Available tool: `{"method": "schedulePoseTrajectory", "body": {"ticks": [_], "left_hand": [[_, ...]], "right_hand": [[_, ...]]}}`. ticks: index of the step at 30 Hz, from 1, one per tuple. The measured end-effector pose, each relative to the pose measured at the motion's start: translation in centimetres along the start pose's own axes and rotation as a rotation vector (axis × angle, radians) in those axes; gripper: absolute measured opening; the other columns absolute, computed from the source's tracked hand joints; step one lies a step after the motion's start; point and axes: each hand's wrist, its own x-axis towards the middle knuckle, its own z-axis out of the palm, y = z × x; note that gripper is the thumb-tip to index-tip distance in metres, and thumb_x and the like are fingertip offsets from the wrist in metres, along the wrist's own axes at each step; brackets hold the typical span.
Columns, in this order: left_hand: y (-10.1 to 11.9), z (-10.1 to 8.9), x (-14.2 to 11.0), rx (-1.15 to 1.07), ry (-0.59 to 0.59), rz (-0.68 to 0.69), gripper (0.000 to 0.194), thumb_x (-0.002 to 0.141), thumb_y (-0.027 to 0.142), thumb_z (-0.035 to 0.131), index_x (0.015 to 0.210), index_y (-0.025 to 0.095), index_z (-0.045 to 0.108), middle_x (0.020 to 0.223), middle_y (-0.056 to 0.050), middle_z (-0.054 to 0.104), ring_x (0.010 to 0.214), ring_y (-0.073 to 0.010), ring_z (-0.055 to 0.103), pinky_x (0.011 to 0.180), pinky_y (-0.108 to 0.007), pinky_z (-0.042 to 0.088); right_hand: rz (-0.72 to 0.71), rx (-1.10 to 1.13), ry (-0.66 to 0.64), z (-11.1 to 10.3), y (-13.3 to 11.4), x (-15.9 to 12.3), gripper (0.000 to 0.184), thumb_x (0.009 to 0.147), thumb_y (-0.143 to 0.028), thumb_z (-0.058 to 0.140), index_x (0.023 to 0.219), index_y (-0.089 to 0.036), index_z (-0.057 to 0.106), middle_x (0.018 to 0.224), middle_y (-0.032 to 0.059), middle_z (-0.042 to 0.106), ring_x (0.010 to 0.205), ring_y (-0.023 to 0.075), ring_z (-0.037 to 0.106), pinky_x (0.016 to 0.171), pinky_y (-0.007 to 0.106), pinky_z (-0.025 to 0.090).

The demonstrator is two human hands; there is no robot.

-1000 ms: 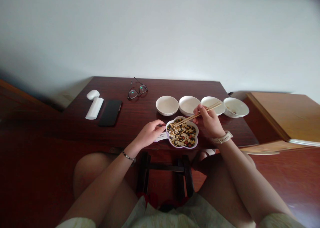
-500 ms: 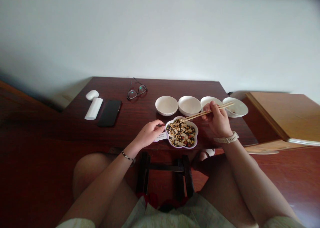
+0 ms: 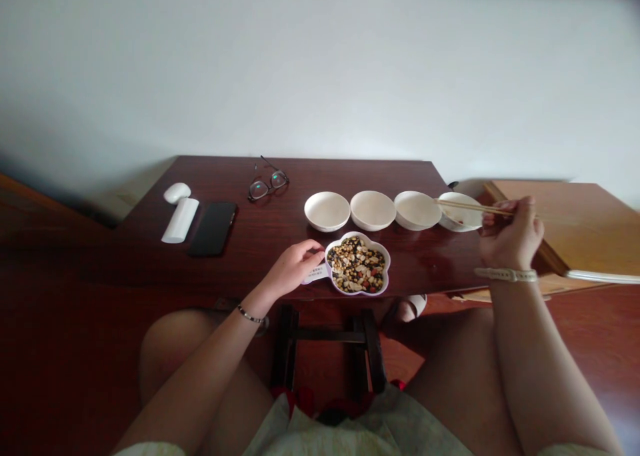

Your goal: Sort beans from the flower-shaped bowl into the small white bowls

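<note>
1. Now, I keep my right hand [image 3: 514, 233] closed on the chopsticks [image 3: 475, 207]; I cannot tell if their tips pinch anything.
2. They cross over the far-right bowl [image 3: 451, 217], tips near the next bowl [image 3: 417, 211].
3. My left hand [image 3: 295, 267] has bent fingers at the dish's handle [image 3: 315, 274]; I cannot tell how tightly.
4. The dish [image 3: 386, 259], holding mixed bits [image 3: 356, 269], sits on the table [image 3: 280, 229].

Can pass over the dark reddish wooden tabletop [image 3: 270, 233] between the flat black rectangular phone [image 3: 213, 229] and the left hand [image 3: 294, 267], and again between the white, purple-edged, flower-shaped dish [image 3: 386, 259] and the right hand [image 3: 513, 236]. Blocked behind the dish by a close row of four round white bowls [image 3: 416, 211]; hampered over the rightmost bowl [image 3: 467, 217] by slim pale wooden chopsticks [image 3: 473, 207]. Obstructed farther back by thin dark-framed glasses [image 3: 269, 185].
</note>
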Motion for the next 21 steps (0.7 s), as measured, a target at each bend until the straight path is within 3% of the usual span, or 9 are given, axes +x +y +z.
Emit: {"method": "schedulePoseTrajectory", "body": {"ticks": [5,9,15,21], "left_hand": [[0.1,0.0,0.0,0.001,0.005,-0.013,0.033,0.103,0.049,0.063,0.11,0.019,0.076,0.093,-0.006,0.081,0.08,-0.0219,0.072,0.068,-0.029,0.05],[0.0,-0.1,0.1,0.001,0.0,-0.018,0.033,0.103,0.049,0.062,0.111,0.02,0.076,0.094,-0.006,0.081,0.079,-0.0213,0.071,0.066,-0.028,0.049],[0.0,-0.1,0.2,0.009,0.003,-0.017,0.033,0.103,0.049,0.062,0.112,0.02,0.076,0.098,-0.007,0.081,0.082,-0.022,0.072,0.069,-0.029,0.05],[0.2,-0.1,0.1,0.018,0.009,-0.003,0.033,0.103,0.048,0.062,0.11,0.02,0.077,0.103,-0.007,0.082,0.085,-0.0221,0.073,0.071,-0.03,0.051]], "right_hand": [[-0.055,0.005,0.251,-3.0,-0.7,2.9,0.04,0.115,-0.025,0.045,0.075,-0.023,0.048,0.073,-0.0037,0.054,0.055,0.0077,0.051,0.052,0.021,0.043],[-0.052,-0.013,0.324,-4.3,-0.5,3.5,0.035,0.116,-0.025,0.046,0.082,-0.024,0.048,0.076,-0.0035,0.058,0.056,0.0083,0.055,0.053,0.022,0.045],[-0.049,-0.025,0.254,-4.3,-0.6,2.7,0.041,0.118,-0.025,0.043,0.078,-0.023,0.05,0.069,-0.0038,0.055,0.053,0.0085,0.054,0.049,0.021,0.042],[-0.001,0.015,0.066,-2.2,-0.5,0.9,0.042,0.113,-0.023,0.05,0.072,-0.02,0.057,0.071,-0.0012,0.059,0.056,0.0088,0.056,0.052,0.021,0.049]]}}
